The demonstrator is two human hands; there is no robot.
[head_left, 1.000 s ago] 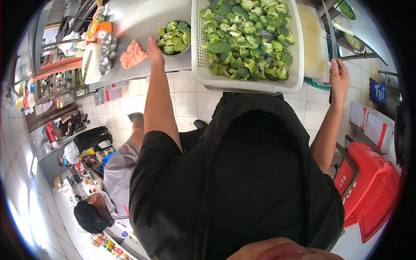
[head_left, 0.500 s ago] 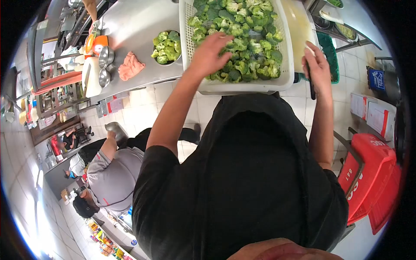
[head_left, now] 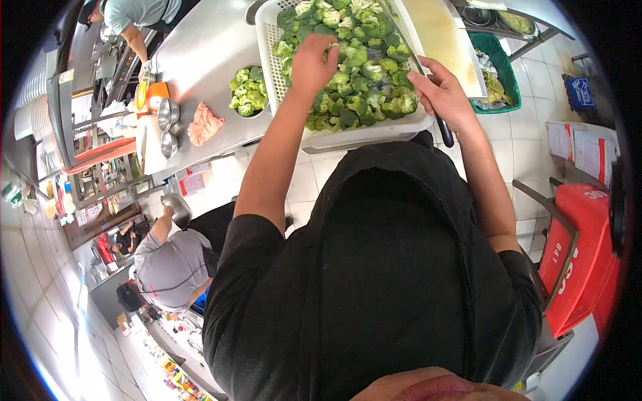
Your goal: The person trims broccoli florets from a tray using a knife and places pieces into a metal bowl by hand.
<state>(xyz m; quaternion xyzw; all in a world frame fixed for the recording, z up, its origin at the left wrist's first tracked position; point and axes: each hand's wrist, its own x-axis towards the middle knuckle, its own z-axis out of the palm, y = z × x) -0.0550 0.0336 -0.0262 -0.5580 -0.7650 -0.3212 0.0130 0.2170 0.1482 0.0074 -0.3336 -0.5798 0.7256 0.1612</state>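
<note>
My right hand (head_left: 445,97) grips a knife (head_left: 444,131) by its black handle, the long blade slanting up over the right side of a white plastic basket (head_left: 271,57). Cut broccoli florets (head_left: 361,100) fill the basket. Over its left part is my left hand (head_left: 313,67), fingers curled in a pinch; what they hold is hidden. A motion-smeared broccoli floret (head_left: 353,55) shows just right of those fingers. Left of the basket, a metal bowl (head_left: 262,110) of broccoli stands on the steel counter (head_left: 200,63).
A yellowed cutting board (head_left: 441,40) lies right of the basket, with a green crate (head_left: 513,83) of scraps beyond. A pink cloth (head_left: 204,125) and metal bowls (head_left: 168,115) sit at left. Co-workers (head_left: 175,264) stand behind left and across the counter. A red bin (head_left: 578,260) is at right.
My right hand has swung the knife left from beside the board to over the basket's edge. My left hand's spread fingers have curled in. A person has come into view at upper left.
</note>
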